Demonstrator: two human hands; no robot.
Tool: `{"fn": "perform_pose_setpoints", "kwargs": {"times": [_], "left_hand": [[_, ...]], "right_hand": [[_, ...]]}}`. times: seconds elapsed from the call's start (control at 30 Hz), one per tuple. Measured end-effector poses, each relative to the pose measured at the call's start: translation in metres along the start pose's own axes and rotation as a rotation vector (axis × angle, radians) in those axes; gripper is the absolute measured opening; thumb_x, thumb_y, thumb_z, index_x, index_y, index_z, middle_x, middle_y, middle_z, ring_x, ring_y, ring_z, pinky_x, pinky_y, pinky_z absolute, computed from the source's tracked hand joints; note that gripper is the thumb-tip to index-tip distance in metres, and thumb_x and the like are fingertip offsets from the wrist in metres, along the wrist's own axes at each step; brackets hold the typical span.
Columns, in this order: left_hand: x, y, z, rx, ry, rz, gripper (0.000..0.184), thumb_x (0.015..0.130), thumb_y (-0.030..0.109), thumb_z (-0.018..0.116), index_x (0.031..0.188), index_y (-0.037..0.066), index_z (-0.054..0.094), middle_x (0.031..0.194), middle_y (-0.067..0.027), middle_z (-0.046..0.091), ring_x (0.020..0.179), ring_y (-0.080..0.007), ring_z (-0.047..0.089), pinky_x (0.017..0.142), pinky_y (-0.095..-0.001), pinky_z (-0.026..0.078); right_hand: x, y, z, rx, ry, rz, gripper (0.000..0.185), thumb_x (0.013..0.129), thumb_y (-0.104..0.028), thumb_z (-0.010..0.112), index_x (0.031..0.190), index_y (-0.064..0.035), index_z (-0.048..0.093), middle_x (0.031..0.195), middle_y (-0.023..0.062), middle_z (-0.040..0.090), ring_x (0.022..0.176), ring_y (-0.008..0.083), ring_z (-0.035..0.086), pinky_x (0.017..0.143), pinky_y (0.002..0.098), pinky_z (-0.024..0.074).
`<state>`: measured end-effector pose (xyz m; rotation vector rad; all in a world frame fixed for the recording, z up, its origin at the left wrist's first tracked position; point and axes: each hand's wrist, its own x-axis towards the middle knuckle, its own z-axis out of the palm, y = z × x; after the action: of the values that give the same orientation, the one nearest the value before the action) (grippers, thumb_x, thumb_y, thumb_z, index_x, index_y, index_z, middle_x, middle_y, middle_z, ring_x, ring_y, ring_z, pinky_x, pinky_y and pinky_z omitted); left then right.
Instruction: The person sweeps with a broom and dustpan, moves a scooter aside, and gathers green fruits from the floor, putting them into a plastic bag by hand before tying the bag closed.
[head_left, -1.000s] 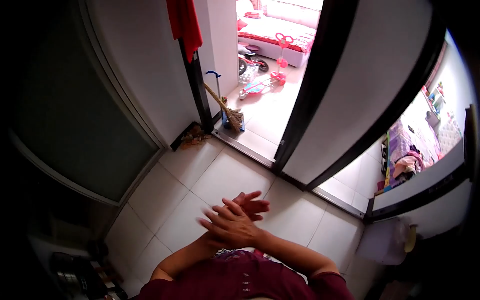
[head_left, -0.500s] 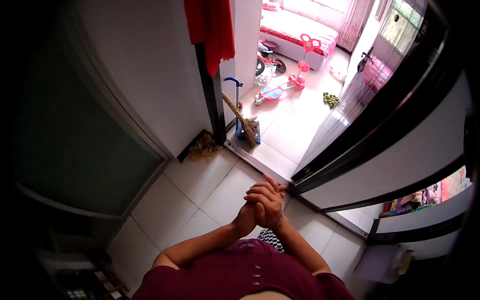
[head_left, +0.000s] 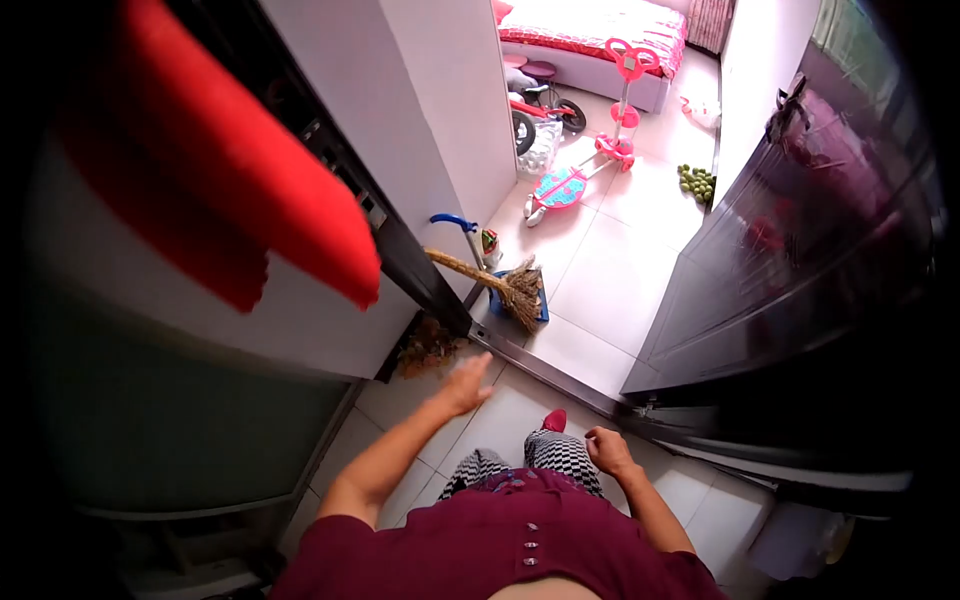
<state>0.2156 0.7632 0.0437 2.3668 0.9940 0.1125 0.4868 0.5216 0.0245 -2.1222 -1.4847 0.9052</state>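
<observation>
My left hand (head_left: 465,387) reaches forward over the floor tiles, short of the metal door track (head_left: 545,372). It is empty, somewhat blurred, with thumb and fingers apart. At my right side, my right hand (head_left: 610,452) hangs with its fingers curled in and nothing visible in them. Beyond the track, a straw broom (head_left: 520,295) leans in a blue dustpan (head_left: 497,306) with a blue-topped handle (head_left: 453,221). A pile of brownish scraps (head_left: 430,348) lies beside the door post, near my left hand.
Red cloth (head_left: 250,170) hangs close at the upper left. In the room ahead stand a pink scooter (head_left: 560,188), a small bike (head_left: 570,115) and a bed (head_left: 600,50). Several green round fruits (head_left: 696,183) lie near the dark glass door (head_left: 770,250) at right.
My hands, clasped together before, have come apart: the left has moved left and forward, the right down to my side. The view has moved nearer the doorway, and my legs and a red shoe now show.
</observation>
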Motion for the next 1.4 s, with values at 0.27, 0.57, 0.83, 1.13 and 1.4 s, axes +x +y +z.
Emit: {"fn": "perform_pose_setpoints", "kwargs": {"times": [0.27,0.57,0.83,1.13,1.4], "left_hand": [[0.188,-0.085,-0.087,0.391,0.157,-0.162,0.066,0.078,0.018,0.065,0.136,0.002,0.037,0.136,-0.0186,0.042,0.126,-0.0345,0.041,0.103,-0.0427,0.036],[0.298,-0.152,-0.049,0.613,-0.495,-0.069,0.028,0.081,0.013,0.053,0.105,0.004,0.063,0.106,-0.0148,0.065,0.099,-0.0299,0.063,0.085,-0.0422,0.05],[0.338,-0.253,-0.061,0.867,-0.59,-0.092,0.027,0.08,0.014,0.058,0.104,0.005,0.065,0.111,-0.0178,0.064,0.106,-0.0305,0.061,0.088,-0.0401,0.049],[0.358,-0.209,-0.026,0.523,-0.938,-0.192,0.033,0.074,0.025,0.064,0.098,0.002,0.067,0.101,-0.0213,0.066,0.095,-0.034,0.065,0.081,-0.0416,0.052],[0.341,-0.086,0.018,0.189,-0.792,-0.206,0.05,0.071,0.038,0.068,0.099,-0.003,0.063,0.097,-0.0266,0.065,0.089,-0.038,0.065,0.078,-0.0444,0.052]], "right_hand": [[0.029,0.065,-0.003,0.336,0.176,0.493,0.018,0.084,-0.013,0.053,0.093,-0.0013,0.065,0.073,0.0101,0.067,0.065,0.0165,0.064,0.061,0.0301,0.0516],[-0.101,0.013,0.125,0.963,0.658,1.357,0.02,0.091,-0.013,0.047,0.099,0.0016,0.058,0.069,0.0121,0.062,0.053,0.0189,0.06,0.046,0.0312,0.0513],[-0.073,-0.127,0.182,0.942,0.157,1.339,0.021,0.087,-0.012,0.055,0.1,0.0026,0.064,0.076,0.0138,0.067,0.064,0.0167,0.063,0.058,0.0287,0.0524],[0.07,-0.059,0.139,1.049,0.39,1.087,0.022,0.094,-0.013,0.048,0.107,0.001,0.058,0.081,0.0116,0.065,0.067,0.0177,0.064,0.054,0.0267,0.0522],[0.222,-0.072,0.069,1.381,0.209,0.915,0.04,0.095,-0.032,0.05,0.119,0.0007,0.048,0.097,0.0176,0.063,0.076,0.0239,0.067,0.059,0.0314,0.0571]]}}
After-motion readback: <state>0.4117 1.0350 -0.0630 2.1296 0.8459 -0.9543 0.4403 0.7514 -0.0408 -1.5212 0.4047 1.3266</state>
